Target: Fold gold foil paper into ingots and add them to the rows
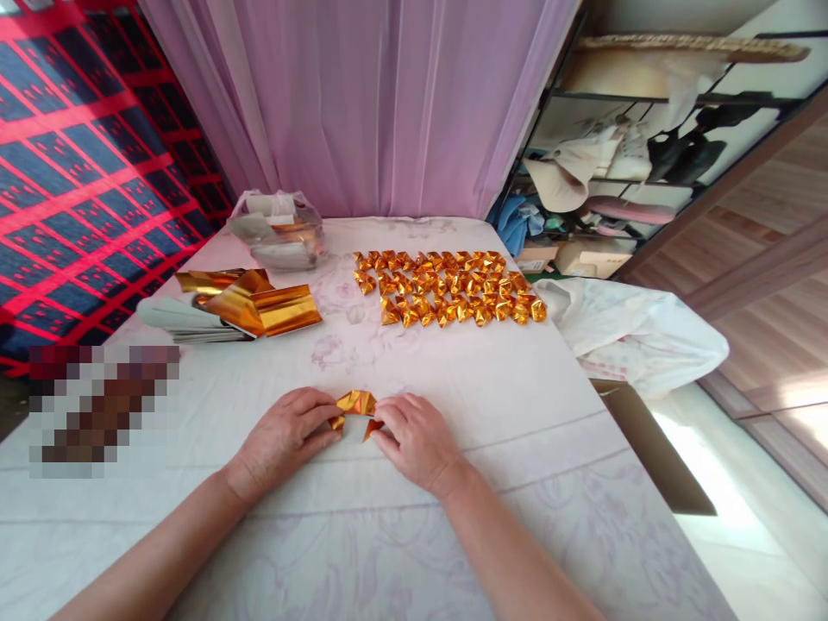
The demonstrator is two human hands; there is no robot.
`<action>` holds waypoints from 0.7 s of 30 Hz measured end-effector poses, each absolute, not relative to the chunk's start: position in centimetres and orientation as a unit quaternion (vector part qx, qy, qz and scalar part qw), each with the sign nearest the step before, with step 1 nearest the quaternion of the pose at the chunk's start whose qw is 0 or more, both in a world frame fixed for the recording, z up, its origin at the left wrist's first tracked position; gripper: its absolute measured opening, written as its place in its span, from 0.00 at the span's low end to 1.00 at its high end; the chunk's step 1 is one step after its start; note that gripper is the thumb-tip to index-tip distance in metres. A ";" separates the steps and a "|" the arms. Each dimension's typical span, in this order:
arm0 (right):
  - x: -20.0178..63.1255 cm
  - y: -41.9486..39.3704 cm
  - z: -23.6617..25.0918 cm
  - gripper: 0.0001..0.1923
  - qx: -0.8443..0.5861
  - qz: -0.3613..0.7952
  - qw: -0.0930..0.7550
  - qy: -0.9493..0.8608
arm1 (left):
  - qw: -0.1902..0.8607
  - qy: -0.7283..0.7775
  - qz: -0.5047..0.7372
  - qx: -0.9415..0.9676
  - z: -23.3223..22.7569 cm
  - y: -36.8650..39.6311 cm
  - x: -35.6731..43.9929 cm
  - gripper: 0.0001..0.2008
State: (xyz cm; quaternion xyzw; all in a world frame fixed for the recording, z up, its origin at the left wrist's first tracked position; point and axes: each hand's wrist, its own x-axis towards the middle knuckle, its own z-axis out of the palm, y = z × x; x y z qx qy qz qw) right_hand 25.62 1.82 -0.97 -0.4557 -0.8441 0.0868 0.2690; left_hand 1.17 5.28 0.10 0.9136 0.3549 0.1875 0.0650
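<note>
A small piece of gold foil paper (pixel 355 403) lies partly folded on the white cloth-covered table (pixel 453 397), near its front middle. My left hand (pixel 285 435) pinches its left end with the fingertips. My right hand (pixel 414 435) presses on its right end. Both hands rest on the cloth. Beyond them, several folded gold foil pieces (pixel 449 289) lie in rows at the centre back of the table.
A stack of flat gold and silver foil sheets (pixel 249 309) lies at the left. A clear plastic bag of sheets (pixel 278 228) sits behind it. A white bundle (pixel 630 332) hangs off the right edge. A pink curtain (pixel 362 103) hangs behind, with shelves (pixel 647 147) at right.
</note>
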 end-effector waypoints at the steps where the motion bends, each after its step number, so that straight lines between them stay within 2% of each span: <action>1: 25.6 1.8 -1.0 0.02 -0.457 0.088 0.269 -0.843 | 0.065 0.366 0.199 0.907 -0.1 5.1 1.3 0.14; 8: 25.7 1.8 -0.6 0.03 -0.444 0.079 0.265 -0.852 | 0.080 0.376 0.202 0.901 -0.3 4.8 1.2 0.11; 14: 26.1 1.6 -0.7 0.09 -0.436 0.088 0.262 -0.857 | 0.102 0.362 0.127 0.918 0.7 4.7 0.3 0.18; 21: 26.1 1.7 -0.8 0.08 -0.432 0.067 0.252 -0.863 | 0.059 0.351 0.136 0.925 0.7 5.0 1.0 0.12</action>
